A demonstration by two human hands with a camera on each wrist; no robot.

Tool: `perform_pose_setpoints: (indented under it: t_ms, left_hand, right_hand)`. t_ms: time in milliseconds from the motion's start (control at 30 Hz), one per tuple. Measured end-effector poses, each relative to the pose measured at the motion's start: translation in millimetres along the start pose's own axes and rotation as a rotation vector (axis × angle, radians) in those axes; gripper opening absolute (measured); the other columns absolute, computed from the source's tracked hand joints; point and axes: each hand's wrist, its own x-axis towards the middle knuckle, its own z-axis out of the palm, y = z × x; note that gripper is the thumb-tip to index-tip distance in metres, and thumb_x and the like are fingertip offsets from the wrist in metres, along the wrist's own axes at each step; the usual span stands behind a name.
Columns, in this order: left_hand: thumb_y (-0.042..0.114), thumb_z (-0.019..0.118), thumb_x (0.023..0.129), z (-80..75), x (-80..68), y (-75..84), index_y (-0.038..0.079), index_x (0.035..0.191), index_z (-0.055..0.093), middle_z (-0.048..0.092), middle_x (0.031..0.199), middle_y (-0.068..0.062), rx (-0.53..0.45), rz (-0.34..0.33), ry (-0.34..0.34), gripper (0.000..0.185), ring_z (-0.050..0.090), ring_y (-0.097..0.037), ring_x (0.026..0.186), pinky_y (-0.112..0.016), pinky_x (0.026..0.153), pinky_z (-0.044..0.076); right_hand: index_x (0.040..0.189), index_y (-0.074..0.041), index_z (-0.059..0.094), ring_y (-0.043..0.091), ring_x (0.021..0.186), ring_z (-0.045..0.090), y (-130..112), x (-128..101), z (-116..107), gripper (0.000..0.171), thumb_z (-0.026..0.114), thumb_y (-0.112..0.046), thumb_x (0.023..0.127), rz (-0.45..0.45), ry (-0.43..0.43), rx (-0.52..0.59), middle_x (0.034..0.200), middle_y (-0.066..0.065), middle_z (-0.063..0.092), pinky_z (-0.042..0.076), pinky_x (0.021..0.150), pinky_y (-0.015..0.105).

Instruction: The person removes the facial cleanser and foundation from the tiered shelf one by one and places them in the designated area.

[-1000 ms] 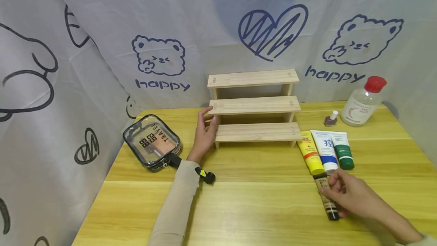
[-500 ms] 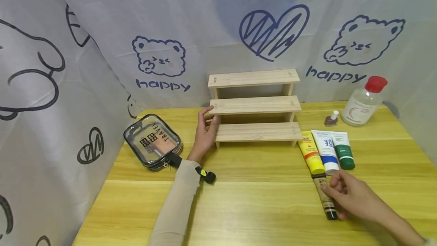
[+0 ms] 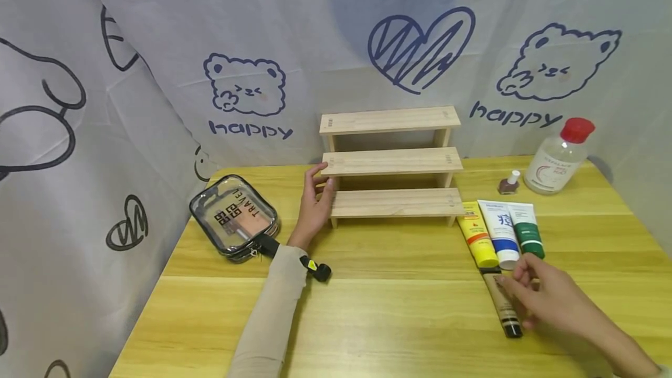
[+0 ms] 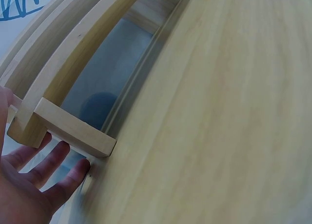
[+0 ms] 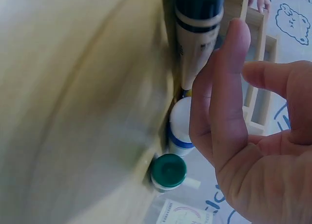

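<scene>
A three-tier wooden shelf [image 3: 396, 203] stands at the back of the table. My left hand [image 3: 314, 206] rests at its left end, the relaxed fingers beside the side board in the left wrist view. At the front right lies a beige squeeze tube [image 3: 501, 302] with a black cap. My right hand [image 3: 548, 296] is just right of this tube, its thumb over the tube's edge in the head view. In the right wrist view the loosely bent fingers [image 5: 229, 102] are beside the tube, not around it. Beyond it lie yellow [image 3: 479, 238], white-and-blue [image 3: 501, 235] and white-and-green [image 3: 527, 229] tubes, side by side.
A small nail polish bottle [image 3: 508, 183] and a clear bottle with a red cap [image 3: 558, 159] stand at the back right. A transparent travel pouch [image 3: 234, 217] lies left of the left hand. A printed curtain [image 3: 304, 34] hangs behind the table.
My right hand has loosened from the beige tube and shifted slightly up and right. The tube lies almost where it was. My left hand and the shelf have not moved.
</scene>
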Motion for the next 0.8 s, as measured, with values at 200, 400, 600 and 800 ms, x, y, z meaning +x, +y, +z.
perform_pose_setpoints:
  t_ms: [200, 400, 600, 800]
  left_hand:
    - [0.027, 0.052, 0.117, -1.8, -0.7, -0.4, 0.027, 0.163, 0.038, 0.058, 0.149, -0.023, 0.005, -0.002, -0.008, 0.048, 0.059, -0.041, 0.140, -0.061, 0.114, 0.049]
    - [0.024, 0.054, 0.115, -5.0, -1.0, 1.7, 0.025, 0.163, 0.038, 0.058, 0.147, -0.027, 0.008, -0.008, -0.019, 0.050, 0.060, -0.043, 0.136, -0.061, 0.112, 0.050]
    - [0.020, 0.058, 0.113, -10.8, -3.4, 10.1, 0.029, 0.167, 0.033, 0.058, 0.147, -0.026, 0.028, -0.031, -0.080, 0.059, 0.059, -0.042, 0.137, -0.060, 0.115, 0.049]
    - [0.025, 0.058, 0.115, -24.3, -16.2, 24.9, 0.028, 0.168, 0.035, 0.054, 0.155, -0.024, 0.101, -0.063, -0.119, 0.058, 0.059, -0.046, 0.140, -0.065, 0.113, 0.051]
  right_hand:
    - [0.114, -0.002, 0.051, 0.018, 0.067, 0.067, -8.4, 8.1, 0.1, 0.029, 0.066, -0.026, 0.111, -0.078, 0.030, 0.034, 0.091, 0.009, 0.058, 0.063, 0.057, 0.034]
    - [0.111, -0.001, 0.052, 0.016, 0.066, 0.066, -20.2, 23.5, 2.0, 0.024, 0.067, -0.020, 0.110, -0.156, 0.067, 0.043, 0.089, 0.008, 0.056, 0.063, 0.055, 0.034]
    - [0.114, 0.002, 0.056, 0.015, 0.069, 0.068, -38.9, 40.3, -1.7, 0.022, 0.071, -0.012, 0.107, -0.260, 0.108, 0.038, 0.095, 0.012, 0.065, 0.064, 0.057, 0.033]
    - [0.123, 0.003, 0.061, 0.021, 0.078, 0.075, -65.2, 55.8, -5.3, 0.026, 0.073, -0.011, 0.105, -0.322, 0.126, 0.037, 0.109, 0.021, 0.075, 0.066, 0.062, 0.033]
